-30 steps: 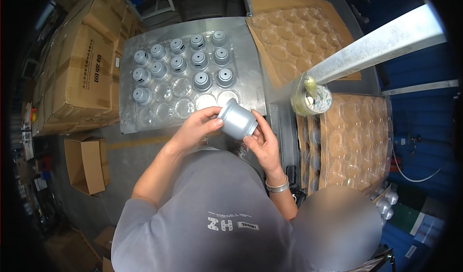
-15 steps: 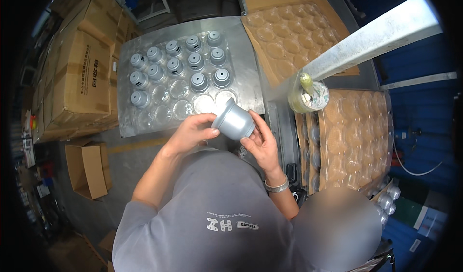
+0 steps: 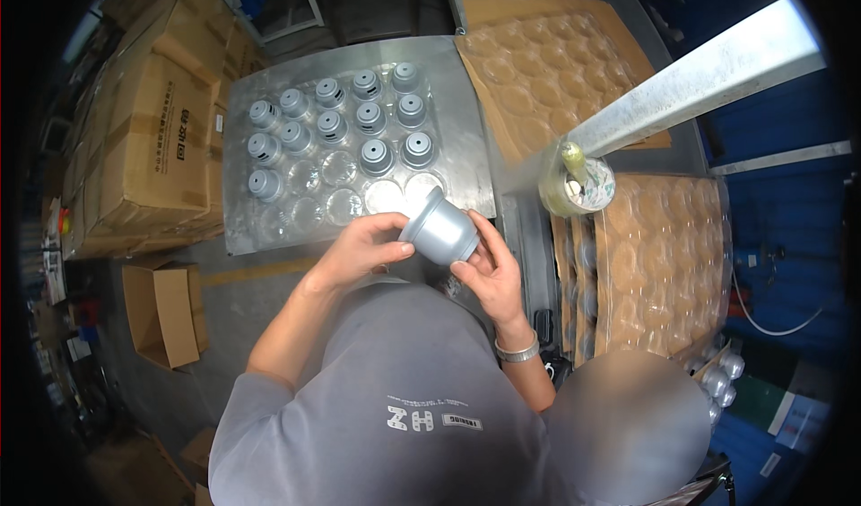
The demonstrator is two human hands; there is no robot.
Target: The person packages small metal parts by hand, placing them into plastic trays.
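Between my hands is a grey-blue cup-shaped housing (image 3: 440, 229), tilted, its wide flanged rim toward my left hand and its narrower stepped end toward my right. My left hand (image 3: 377, 246) pinches the flange with thumb and fingers. The fingers of my right hand (image 3: 493, 268) curl round the narrow end, the thumb pressed on its side. Just beyond, a clear plastic tray (image 3: 303, 175) with round pockets lies on the metal table. Several matching grey housings (image 3: 374, 155) stand in its far and left pockets, some showing dark slots. The pockets nearest my hands hold none.
Brown cartons (image 3: 134, 138) are stacked at left, with a small opened box (image 3: 163, 313) on the floor. A metal beam (image 3: 700, 76) slants in from the right, above a tape roll (image 3: 592, 183). Clear trays on cardboard (image 3: 659, 264) stand at right; another tray (image 3: 538, 58) lies far right.
The view has shifted slightly. Both hands keep the same hold on the housing, which appears a little farther right and turned very slightly.
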